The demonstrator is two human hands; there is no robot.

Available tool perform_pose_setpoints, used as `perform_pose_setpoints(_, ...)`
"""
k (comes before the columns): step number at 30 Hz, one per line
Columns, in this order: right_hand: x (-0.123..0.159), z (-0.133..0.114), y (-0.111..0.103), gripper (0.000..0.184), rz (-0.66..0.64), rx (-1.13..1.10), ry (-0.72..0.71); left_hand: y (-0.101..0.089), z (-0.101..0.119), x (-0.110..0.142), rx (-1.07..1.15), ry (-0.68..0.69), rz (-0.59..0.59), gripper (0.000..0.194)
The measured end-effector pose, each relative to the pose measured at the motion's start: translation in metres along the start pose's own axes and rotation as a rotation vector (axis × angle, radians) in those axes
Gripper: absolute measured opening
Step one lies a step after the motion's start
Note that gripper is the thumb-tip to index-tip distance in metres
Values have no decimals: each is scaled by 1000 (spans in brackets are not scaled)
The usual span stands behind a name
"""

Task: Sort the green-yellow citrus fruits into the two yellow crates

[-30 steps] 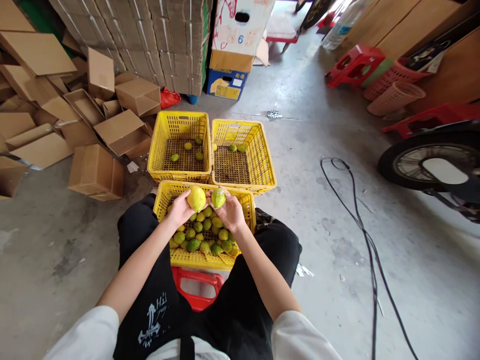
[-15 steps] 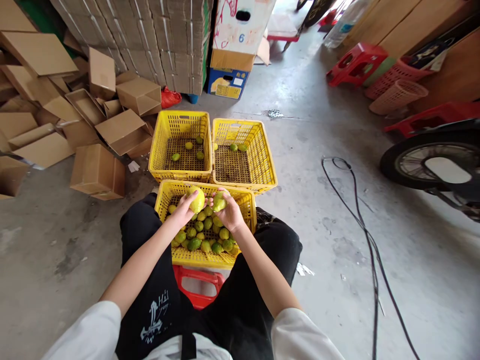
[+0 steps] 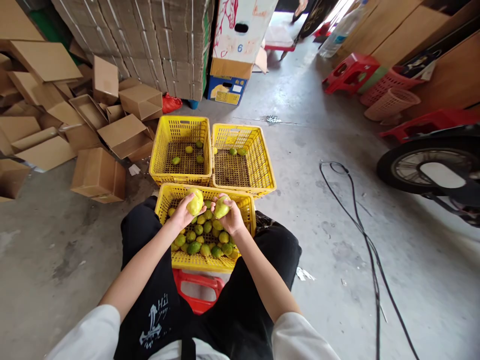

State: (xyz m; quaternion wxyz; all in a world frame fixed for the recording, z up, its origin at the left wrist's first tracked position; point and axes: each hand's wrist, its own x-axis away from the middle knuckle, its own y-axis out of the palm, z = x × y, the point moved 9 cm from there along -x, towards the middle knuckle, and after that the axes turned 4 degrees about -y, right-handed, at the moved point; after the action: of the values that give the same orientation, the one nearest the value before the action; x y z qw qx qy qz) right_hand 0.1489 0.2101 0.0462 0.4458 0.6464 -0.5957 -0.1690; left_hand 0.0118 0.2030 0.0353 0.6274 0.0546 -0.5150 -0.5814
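Note:
My left hand (image 3: pixel 183 212) is closed around a yellow lemon (image 3: pixel 195 202). In my right hand (image 3: pixel 233 218) I grip a greener lemon (image 3: pixel 221 207). Both hands are above the near yellow crate (image 3: pixel 210 263), which holds several green and yellow lemons (image 3: pixel 194 248) spread over its floor. Beyond it stand two more yellow crates side by side. The far left crate (image 3: pixel 180 176) has several lemons on its bottom, and the far right crate (image 3: pixel 262 190) has a few along its back left part. My forearms hide parts of the near crate.
Loose cardboard boxes (image 3: pixel 98 172) are heaped at the left, before stacked flattened cartons (image 3: pixel 131 45). A red stool (image 3: pixel 198 303) is between my legs. Black cable (image 3: pixel 362 225) lies on the floor at right, near a motorcycle wheel (image 3: pixel 416 165). A person's hand (image 3: pixel 301 7) shows at the top.
The lemon in my right hand has turned, and my hands have shifted slightly. The whole view has tilted a little. A person's hand has appeared at the top edge.

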Motion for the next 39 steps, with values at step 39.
perform_pose_setpoints(39, 0, 5, 0, 35, -65, -12, 111, 6, 0, -7, -124, -23, -110, 45)
